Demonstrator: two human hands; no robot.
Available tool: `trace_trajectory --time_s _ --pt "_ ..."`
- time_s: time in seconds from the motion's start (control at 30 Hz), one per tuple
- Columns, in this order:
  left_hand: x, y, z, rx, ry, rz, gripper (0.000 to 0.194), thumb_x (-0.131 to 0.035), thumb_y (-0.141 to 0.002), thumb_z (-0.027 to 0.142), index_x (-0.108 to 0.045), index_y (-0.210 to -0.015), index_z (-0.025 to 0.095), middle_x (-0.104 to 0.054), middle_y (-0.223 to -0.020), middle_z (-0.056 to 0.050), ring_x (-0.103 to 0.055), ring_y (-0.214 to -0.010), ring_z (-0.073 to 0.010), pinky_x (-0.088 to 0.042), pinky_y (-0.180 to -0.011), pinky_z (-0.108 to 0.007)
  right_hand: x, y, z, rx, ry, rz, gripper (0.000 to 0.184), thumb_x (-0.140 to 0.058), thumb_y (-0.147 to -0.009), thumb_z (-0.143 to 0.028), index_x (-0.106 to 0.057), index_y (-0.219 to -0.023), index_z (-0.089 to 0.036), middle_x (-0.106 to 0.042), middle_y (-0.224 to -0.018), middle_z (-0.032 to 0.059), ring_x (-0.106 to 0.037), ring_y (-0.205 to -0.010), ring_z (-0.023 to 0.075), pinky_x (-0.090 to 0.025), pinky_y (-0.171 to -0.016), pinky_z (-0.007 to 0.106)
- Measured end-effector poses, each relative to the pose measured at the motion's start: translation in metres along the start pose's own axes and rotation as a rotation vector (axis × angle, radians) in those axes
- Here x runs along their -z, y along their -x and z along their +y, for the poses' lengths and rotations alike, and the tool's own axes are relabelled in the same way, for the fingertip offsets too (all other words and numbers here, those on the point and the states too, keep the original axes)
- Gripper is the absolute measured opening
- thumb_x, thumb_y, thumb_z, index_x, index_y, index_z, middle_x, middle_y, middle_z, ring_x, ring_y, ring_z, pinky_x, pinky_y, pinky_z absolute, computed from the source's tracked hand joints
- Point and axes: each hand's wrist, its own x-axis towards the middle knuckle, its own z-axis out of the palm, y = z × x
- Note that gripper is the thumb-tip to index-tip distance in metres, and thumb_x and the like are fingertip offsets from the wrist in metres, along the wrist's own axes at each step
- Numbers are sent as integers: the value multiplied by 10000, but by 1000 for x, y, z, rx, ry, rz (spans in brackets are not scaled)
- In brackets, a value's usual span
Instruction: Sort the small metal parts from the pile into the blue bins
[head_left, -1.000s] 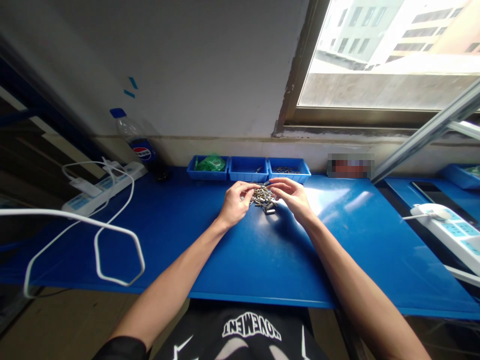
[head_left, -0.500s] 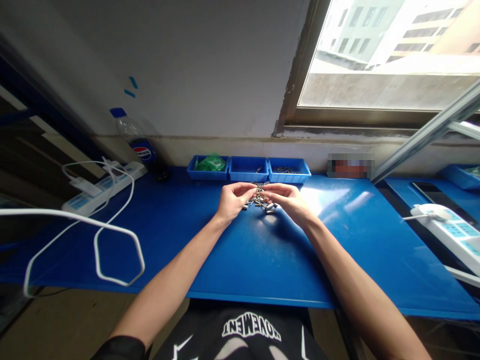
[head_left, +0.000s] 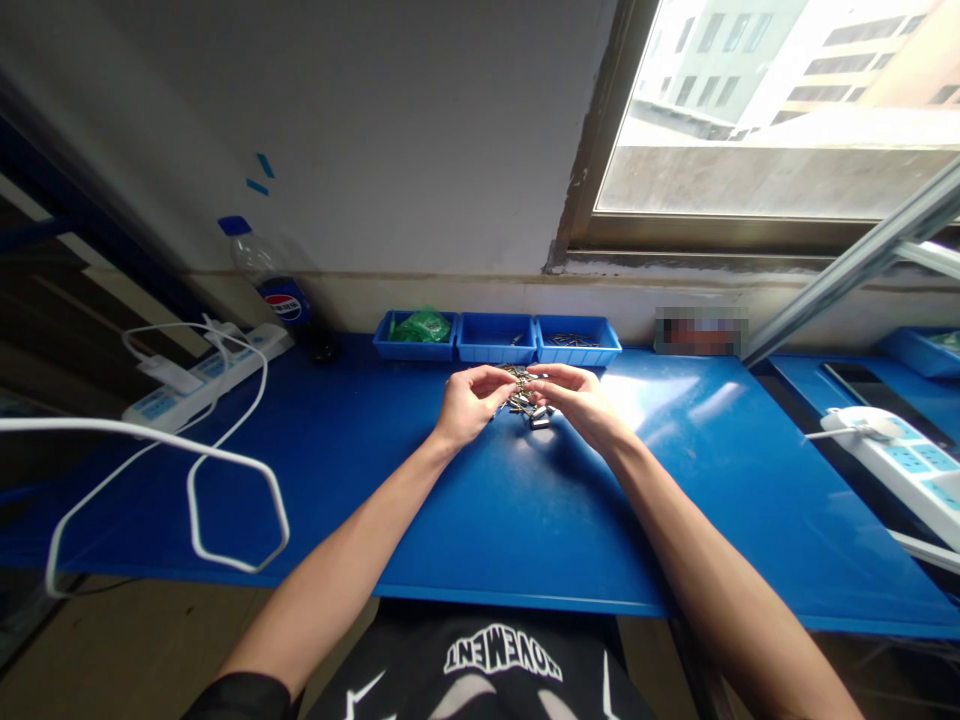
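From where I stand, the step in hand appears to be fingertip handling of small metal parts. The heap of metal parts (head_left: 528,407) lies on the blue table (head_left: 510,520), between the two hands and in front of a row of three blue bins (head_left: 496,354). The left hand (head_left: 466,408) is at the heap's left side, thumb and fingertips drawn narrow; the right hand (head_left: 581,402) faces it from the right, its fingers likewise bent to a narrow gap. The fingertips of both hands come close together over the heap. Whether either pinches a piece cannot be told; the parts are too small and partly covered. In my judgement, a next move calls for a light, exact pinch with steady wrists, since neighbouring parts lie jumbled and could easily be knocked.
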Motion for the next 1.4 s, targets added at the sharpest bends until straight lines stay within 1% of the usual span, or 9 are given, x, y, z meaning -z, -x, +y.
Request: trace_trajectory --time_s 0.17,0.3,0.4,0.53,0.77,0.93,1.07,1.17,1.4 --pt "0 2 1 -42 -84 -5 201 -801 -818 343 -785 -910 165 -815 -938 -90 -780 -869 -241 -634 -845 -367 2 -1 1 10 68 3 317 -880 -760 -436 -824 -988 -222 -799 -896 57 -730 -806 222 -586 -809 385" --pt "6 5 2 -209 -578 -8 189 -761 -829 260 -766 -1014 220 -795 -924 -63 -725 -864 -244 -595 -820 -371 6 -5 7 70 109 127 313 -878 -757 -449 -811 -968 -228 -805 -900 64 -751 -845 249 -596 -855 420" --pt "9 8 1 -267 -920 -67 232 -784 -785 222 -758 -1015 230 -789 -944 -86 -672 -912 -300 -573 -819 -419 11 -8 8 177 84 260 393 -874 -761 -457 -785 -1084 -251 -805 -1122 85 -761 -1011 281 -591 -947 451" --pt "8 10 -5 -238 -1023 -112 221 -734 -814 166 -751 -1029 216 -779 -900 -103 -663 -921 -319 -569 -817 -434 17 -10 5 253 36 300 632 -886 -751 -443 -684 -1331 -293 -653 -1476 101 -726 -1169 306 -593 -978 468" --pt "7 9 -2 -262 -944 -31 127 -651 -876 124 -733 -908 215 -774 -901 -79 -695 -863 -266 -565 -846 -400 15 -8 4 214 97 275 545 -840 -792 -474 -698 -1284 -287 -668 -1449 112 -756 -1034 289 -614 -887 453" --pt "6 7 5 -299 -711 70 114 -642 -938 210 -755 -959 216 -791 -956 -66 -724 -813 -217 -573 -804 -345 14 -7 4 198 91 253 433 -825 -803 -455 -729 -1179 -262 -763 -1257 97 -751 -896 231 -606 -821 400" --pt "2 3 7 -179 -304 131 130 -763 -875 309 -776 -946 201 -811 -948 -58 -768 -845 -219 -618 -853 -349 10 -4 0 144 172 192 395 -824 -793 -443 -747 -1125 -243 -806 -960 58 -727 -798 218 -590 -771 383" --pt "-1 1 5 -70 -26 131 234 -854 -785 321 -769 -934 163 -817 -990 -94 -788 -938 -247 -632 -942 -393 3 -1 -3 82 200 80 397 -838 -781 -441 -764 -1111 -234 -802 -887 49 -720 -768 216 -575 -727 364" --pt "-1 -1 -1 1 72 169 312 -906 -741 357 -779 -930 143 -821 -958 -102 -797 -908 -244 -645 -920 -382 -3 1 -3 3 74 -5 459 -893 -742 -438 -772 -1140 -244 -819 -954 55 -722 -770 198 -589 -734 354"
